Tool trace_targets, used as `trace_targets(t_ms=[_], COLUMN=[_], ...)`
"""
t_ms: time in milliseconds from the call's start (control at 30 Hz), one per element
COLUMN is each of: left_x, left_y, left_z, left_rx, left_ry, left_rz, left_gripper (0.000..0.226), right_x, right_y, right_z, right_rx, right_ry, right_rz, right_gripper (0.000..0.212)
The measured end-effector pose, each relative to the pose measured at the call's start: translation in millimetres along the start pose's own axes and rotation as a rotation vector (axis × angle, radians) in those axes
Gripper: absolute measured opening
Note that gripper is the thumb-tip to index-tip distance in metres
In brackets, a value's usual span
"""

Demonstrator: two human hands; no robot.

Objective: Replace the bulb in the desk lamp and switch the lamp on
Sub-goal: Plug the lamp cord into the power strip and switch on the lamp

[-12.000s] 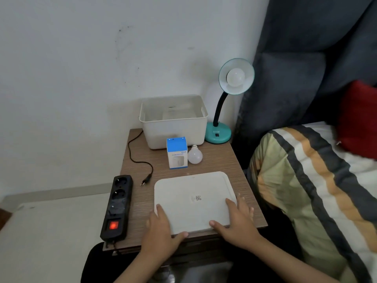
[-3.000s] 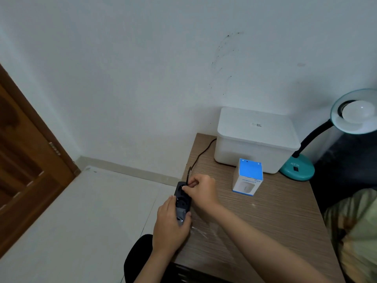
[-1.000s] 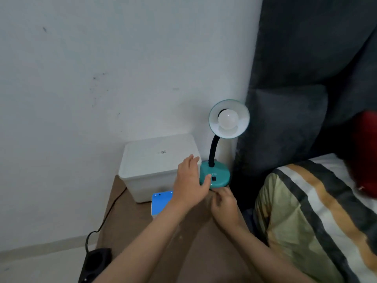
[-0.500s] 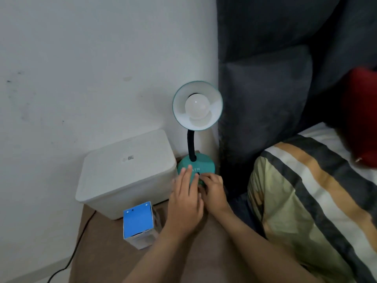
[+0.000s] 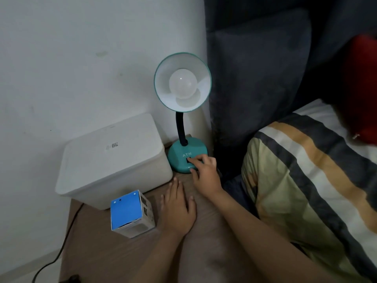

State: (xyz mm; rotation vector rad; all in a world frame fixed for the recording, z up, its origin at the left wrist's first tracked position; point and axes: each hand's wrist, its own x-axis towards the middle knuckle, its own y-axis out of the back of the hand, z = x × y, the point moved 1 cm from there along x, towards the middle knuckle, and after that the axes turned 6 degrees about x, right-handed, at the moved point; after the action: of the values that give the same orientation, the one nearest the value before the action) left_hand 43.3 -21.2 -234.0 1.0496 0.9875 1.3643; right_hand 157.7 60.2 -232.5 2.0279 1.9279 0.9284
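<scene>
R hand (image 5: 206, 176) sat on the teal desk lamp (image 5: 184, 158) base at back-right of the wooden table (image 5: 126, 256), fingers curled, index tip pressed on the black switch under the "ATN" lettering, not gripping anything. L hand (image 5: 177, 209) lay flat w/ fingers loosely together, palm down on table, holding nothing, just right of the blue-topped bulb box (image 5: 131, 213). White bulb (image 5: 183, 86) sat in the shade, unlit; lidded white bin (image 5: 112, 158) stood left of lamp base, black cord (image 5: 61, 246) ran off table's left edge.

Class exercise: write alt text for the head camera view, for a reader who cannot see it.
A right hand presses the switch on a teal desk lamp's base; its bulb is unlit. The left hand rests flat on the wooden table beside a blue bulb box.
</scene>
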Motion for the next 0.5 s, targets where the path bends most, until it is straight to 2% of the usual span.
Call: trace_targets(t_ms=[133, 267, 500], left_x=[-0.8, 1.8, 3.2], left_y=[-2.1, -7.4, -8.2], left_z=[-0.7, -2.6, -1.8], left_rx=[-0.006, 0.021, 0.015], left_ry=[0.011, 0.052, 0.066], left_rz=[0.004, 0.009, 0.010], left_gripper=[0.063, 0.073, 0.075], right_x=[-0.1, -1.3, -2.0], right_y=[-1.4, -4.4, -3.1], right_z=[-0.2, -0.2, -0.5], right_rx=[-0.002, 0.040, 0.032], right_ry=[-0.007, -0.015, -0.020], right_rz=[0.004, 0.014, 0.009], right_gripper=[0.034, 0.031, 0.031])
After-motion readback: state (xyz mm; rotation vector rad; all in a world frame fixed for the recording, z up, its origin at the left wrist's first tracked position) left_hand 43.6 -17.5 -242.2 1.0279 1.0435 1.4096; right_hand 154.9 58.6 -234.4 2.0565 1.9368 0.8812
